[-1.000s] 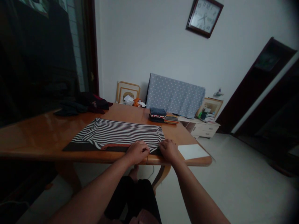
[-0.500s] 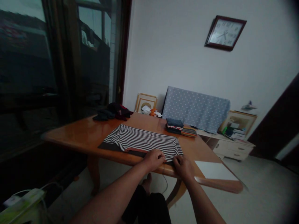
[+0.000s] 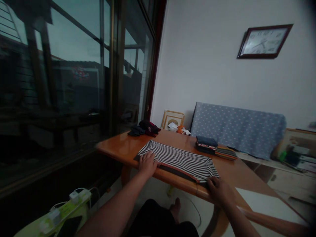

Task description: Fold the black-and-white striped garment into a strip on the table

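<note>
A black-and-white striped shirt (image 3: 182, 159) with a brown edge lies spread near the front edge of the wooden table, dark cloth showing beneath it. On its left end rests my left hand (image 3: 148, 163), fingers stretched flat over the fabric. My right hand (image 3: 219, 188) is at the shirt's near right corner, its fingers curled in on the cloth there. The fingertips of that hand are partly hidden.
Folded clothes (image 3: 206, 144) are stacked farther back on the wooden table (image 3: 118, 144). Dark crumpled clothes (image 3: 148, 128) lie at the back left. A white sheet (image 3: 269, 204) sits at the right. A power strip (image 3: 66, 210) stands at lower left.
My left hand has moved from beside the right hand to the shirt's left end and opened flat. My right hand stays at the right corner. The view has turned left.
</note>
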The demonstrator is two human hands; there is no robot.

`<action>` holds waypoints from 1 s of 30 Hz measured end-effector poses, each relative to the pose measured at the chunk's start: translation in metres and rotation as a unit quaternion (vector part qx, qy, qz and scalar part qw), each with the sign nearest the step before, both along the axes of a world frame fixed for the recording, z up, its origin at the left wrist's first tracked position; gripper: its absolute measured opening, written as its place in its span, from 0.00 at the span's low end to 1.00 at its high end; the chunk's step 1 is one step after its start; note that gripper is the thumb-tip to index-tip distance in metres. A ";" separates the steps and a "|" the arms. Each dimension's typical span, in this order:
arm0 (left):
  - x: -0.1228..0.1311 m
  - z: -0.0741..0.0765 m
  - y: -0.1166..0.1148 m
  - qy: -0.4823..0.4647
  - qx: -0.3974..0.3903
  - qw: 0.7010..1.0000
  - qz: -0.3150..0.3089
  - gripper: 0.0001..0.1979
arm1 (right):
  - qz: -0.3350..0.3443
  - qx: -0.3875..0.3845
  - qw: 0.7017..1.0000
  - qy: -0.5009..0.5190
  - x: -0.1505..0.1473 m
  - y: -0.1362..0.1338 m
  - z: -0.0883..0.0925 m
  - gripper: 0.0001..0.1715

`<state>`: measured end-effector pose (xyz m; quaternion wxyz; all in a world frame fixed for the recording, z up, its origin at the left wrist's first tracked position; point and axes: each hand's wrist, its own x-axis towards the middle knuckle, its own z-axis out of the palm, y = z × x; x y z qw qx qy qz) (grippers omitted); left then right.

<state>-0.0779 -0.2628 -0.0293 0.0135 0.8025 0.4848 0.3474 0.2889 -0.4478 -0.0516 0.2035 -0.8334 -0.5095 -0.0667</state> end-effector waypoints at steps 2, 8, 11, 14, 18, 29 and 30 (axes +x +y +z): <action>-0.014 -0.008 0.004 0.052 -0.038 0.998 0.012 0.26 | 0.009 -0.012 1.000 -0.005 0.001 0.000 0.002 0.25; -0.033 -0.012 0.006 0.123 -0.111 0.986 0.000 0.35 | 0.000 -0.051 0.998 -0.030 -0.017 -0.001 0.023 0.19; -0.034 -0.010 0.007 0.136 -0.126 0.983 0.000 0.37 | -0.009 -0.057 0.996 -0.061 -0.029 -0.004 0.029 0.15; -0.033 -0.014 0.009 0.138 -0.123 0.983 0.005 0.38 | -0.018 -0.039 0.996 -0.077 -0.035 -0.007 0.029 0.15; -0.033 -0.019 0.012 0.139 -0.116 0.984 0.006 0.39 | -0.051 -0.044 0.996 -0.062 -0.032 -0.004 0.022 0.19; -0.029 -0.018 0.018 0.147 -0.119 0.982 0.013 0.38 | -0.113 -0.055 0.990 -0.066 -0.045 -0.009 0.015 0.21; -0.028 -0.019 0.019 0.149 -0.118 0.982 0.014 0.38 | -0.117 -0.052 0.990 -0.066 -0.046 -0.009 0.015 0.21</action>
